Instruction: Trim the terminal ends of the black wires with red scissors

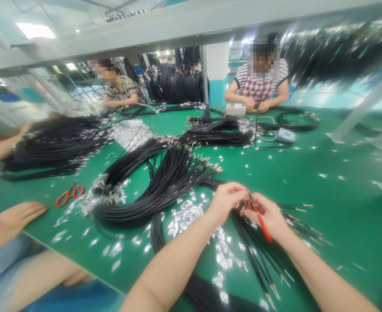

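Note:
My left hand [228, 200] is closed in a pinch on the end of a black cable; the stripped tip is mostly hidden by the fingers. Close against it, my right hand [269, 216] grips red-handled scissors [263, 225], their dark blades pointing up between both hands. Black cables [254, 255] with bared tips fan out below and to the right of my hands. To the left lies a large coiled bundle of black cables [165, 186] with copper ends. Scraps of silver foil [186, 216] are strewn beside my left forearm.
Another pair of orange-handled scissors [70, 195] rests on the green table [350, 203] at left, near a co-worker's hand [22, 219]. More cable coils [220, 130] lie farther back. Two people sit across the table, near a small white device [285, 135]. A metal beam [145, 30] crosses overhead.

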Motion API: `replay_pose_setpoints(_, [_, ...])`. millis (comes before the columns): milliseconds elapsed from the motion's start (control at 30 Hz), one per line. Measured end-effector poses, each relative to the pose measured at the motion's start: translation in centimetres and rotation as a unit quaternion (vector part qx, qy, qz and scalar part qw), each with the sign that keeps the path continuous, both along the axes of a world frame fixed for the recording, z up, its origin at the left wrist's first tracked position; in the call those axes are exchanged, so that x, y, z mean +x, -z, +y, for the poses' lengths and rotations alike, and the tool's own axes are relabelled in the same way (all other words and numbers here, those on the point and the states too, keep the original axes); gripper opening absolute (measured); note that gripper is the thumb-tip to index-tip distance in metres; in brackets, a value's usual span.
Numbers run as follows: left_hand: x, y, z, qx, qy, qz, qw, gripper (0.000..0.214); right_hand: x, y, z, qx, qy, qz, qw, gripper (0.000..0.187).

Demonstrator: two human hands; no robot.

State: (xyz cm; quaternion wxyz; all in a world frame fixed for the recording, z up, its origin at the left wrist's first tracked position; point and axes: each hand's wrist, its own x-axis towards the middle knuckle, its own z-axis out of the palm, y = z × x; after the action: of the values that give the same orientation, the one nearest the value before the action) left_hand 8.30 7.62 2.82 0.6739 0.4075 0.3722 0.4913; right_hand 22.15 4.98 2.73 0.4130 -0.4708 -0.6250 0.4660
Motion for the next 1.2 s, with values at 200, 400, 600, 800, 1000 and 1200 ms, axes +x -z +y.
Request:
replay_pose_setpoints(200, [0.1,-0.4,-0.1,0.008,-0.006,0.016,1.0,0.019,0.2,0.4,0.2,-0.02,0.014,0.009,1.0,0.024])
replay_pose_setpoints(400, [0.1,-0.8,-0.3,0.029,-0.062,0.044,0.997,0.015,0.0,0.5,0.2,-0.035,0.021,0.012,0.999,0.023])
replay_pose_setpoints(600, [0.2,0.1,-0.2,0.026,-0.068,0.023,0.997,0.011,0.2,1.1,0.5,-0.062,0.029,0.075,0.995,0.032])
replay_pose_setpoints(800, [0.6,-0.1,-0.4,-0.035,0.019,-0.092,0.995,0.012,-0.1,1.3,0.4,-0.073,0.109,0.115,0.985,0.042])
replay_pose_setpoints(1000, [0.4,-0.7,-0.6,-0.014,0.041,-0.145,0.988,0.017,0.9,-2.0,-0.2,-0.013,0.068,-0.027,0.997,0.027])
replay_pose_setpoints(1200, [0.1,-1.4,-0.8,-0.018,-0.006,-0.125,0.992,0.014,1.3,-4.5,-1.3,-0.043,-0.071,-0.144,0.986,0.029])
